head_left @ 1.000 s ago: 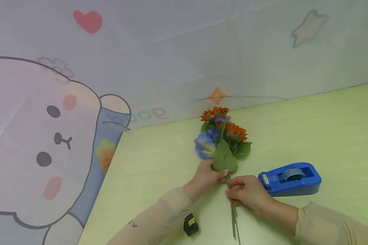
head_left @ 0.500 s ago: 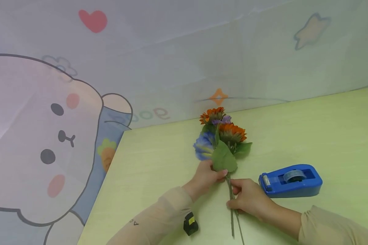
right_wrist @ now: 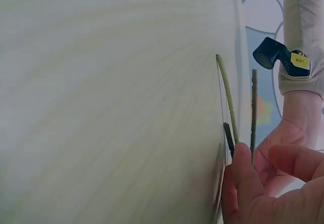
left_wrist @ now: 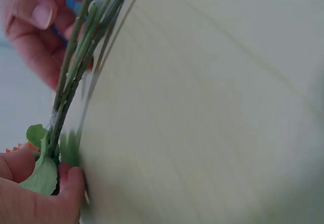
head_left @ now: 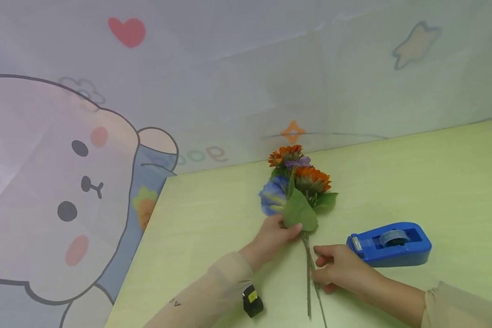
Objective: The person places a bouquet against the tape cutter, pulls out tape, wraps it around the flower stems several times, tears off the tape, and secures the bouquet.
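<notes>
A bouquet of artificial flowers lies on the table, with orange and blue blooms, a purple one and green leaves. My left hand pinches it just below the blooms, its thumb over a broad green leaf. The stems run down toward the near edge, spreading apart at their ends. Close to the right of the stems is my right hand, fingers loosely bent and thumb apart from them. In the left wrist view something clear and shiny wraps the stems near the leaves.
A blue tape dispenser with a roll of clear tape stands right of the right hand. A black wrist camera is on the left sleeve. Behind the table hangs a printed cloth with a cartoon bear.
My right hand has let go of the stems and drawn a little to the right. The left hand keeps its hold, and the bouquet has hardly moved.
</notes>
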Available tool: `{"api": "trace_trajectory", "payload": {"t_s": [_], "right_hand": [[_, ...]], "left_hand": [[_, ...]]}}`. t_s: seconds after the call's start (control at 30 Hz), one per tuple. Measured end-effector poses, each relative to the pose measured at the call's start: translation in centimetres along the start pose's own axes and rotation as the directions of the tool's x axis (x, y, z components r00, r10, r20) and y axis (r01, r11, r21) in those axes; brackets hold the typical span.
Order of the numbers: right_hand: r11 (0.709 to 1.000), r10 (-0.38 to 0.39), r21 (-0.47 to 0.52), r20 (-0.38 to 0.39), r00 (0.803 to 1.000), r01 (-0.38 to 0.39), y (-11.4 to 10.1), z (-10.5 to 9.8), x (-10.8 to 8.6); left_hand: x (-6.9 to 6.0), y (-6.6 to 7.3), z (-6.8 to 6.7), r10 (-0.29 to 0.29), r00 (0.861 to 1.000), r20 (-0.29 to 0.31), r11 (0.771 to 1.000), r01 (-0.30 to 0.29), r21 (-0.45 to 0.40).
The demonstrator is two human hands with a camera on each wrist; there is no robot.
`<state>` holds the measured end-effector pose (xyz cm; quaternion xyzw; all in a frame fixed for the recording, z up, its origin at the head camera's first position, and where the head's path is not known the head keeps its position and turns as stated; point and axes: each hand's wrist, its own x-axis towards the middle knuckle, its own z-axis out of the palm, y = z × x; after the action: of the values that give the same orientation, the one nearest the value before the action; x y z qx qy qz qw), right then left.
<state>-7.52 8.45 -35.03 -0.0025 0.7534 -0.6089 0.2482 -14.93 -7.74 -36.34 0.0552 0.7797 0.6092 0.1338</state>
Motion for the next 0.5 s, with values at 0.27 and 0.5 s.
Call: {"api": "trace_trajectory", "payload": {"t_s": [0.27,0.5], "right_hand": [[0.995,-0.072,-0.051,0.227,0.971,0.085,-0.8,-3.9,-2.6],[0.910,-0.266,-0.273,0.190,0.945,0.311,-3.7,-10.9,-4.4]], "left_hand": [[-0.3,0.3,-2.6,-0.087,0.996,0.025,0.996,0.088,-0.019],[-1.1,2.4,-7.3,0.061,0.994,0.094,0.994,-0.069,0.087]]}}
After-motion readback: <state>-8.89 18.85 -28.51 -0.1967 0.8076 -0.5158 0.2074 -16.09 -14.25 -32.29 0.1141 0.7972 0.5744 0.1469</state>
